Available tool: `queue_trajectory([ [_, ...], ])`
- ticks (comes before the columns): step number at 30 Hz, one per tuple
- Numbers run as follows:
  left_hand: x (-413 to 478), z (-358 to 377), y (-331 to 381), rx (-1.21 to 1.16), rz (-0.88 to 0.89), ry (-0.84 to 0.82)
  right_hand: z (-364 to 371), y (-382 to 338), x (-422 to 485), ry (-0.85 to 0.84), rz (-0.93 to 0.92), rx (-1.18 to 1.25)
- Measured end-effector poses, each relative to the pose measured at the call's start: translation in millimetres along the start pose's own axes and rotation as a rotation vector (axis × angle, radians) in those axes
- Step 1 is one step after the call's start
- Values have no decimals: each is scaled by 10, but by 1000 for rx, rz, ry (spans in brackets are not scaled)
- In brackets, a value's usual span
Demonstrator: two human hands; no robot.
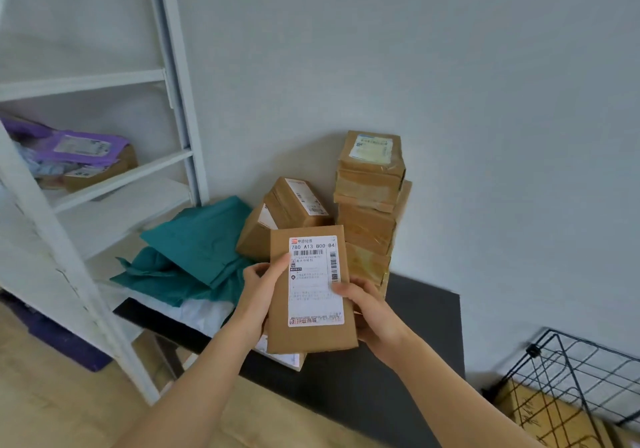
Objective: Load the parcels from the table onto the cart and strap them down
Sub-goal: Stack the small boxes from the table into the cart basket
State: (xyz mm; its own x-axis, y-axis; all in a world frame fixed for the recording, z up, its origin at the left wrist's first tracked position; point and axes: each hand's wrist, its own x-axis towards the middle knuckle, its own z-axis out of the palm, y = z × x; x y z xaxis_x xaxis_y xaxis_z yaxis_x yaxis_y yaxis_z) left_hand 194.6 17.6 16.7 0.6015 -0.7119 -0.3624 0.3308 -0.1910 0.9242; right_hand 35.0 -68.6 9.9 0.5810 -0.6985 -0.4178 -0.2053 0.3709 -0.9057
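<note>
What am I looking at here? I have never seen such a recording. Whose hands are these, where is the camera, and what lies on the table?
There is no machine. A person wears one camera on the head, so you see their own arms from above. The left hand and the right hand together hold a flat parcel with a white label. Behind it, on the black table, are a stack of boxes against the wall, two tilted boxes and teal bags. The wire cart stands at the lower right.

White shipping label (316,279) on the held brown parcel (311,309), frame centre, reads "780 A13 800 B4"; remaining print illegible
</note>
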Motion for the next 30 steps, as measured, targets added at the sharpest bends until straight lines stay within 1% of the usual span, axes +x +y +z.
queue_trajectory([
  [2,-198,217,-73,-21,25,-28,-200,38,-218,17,-24,17],
  [5,-486,597,-227,-19,40,-115,-563,126,-631,67,-58,40],
  [12,-1382,1799,-588,87,-20,-359,-1615,445,-1614,307,-93,173],
  [17,-1885,2552,-908,166,16,-493,-2366,756,-2226,433,-87,246],
  [21,-2161,3053,-1207,225,9,-558,-2863,1007,-2644,523,-111,277],
  [25,-2305,3420,-1502,312,-42,-612,-3266,1261,-2879,606,-96,322],
  [30,-2347,3892,-1609,401,-82,-634,-3688,1406,-3045,663,-90,354],
])
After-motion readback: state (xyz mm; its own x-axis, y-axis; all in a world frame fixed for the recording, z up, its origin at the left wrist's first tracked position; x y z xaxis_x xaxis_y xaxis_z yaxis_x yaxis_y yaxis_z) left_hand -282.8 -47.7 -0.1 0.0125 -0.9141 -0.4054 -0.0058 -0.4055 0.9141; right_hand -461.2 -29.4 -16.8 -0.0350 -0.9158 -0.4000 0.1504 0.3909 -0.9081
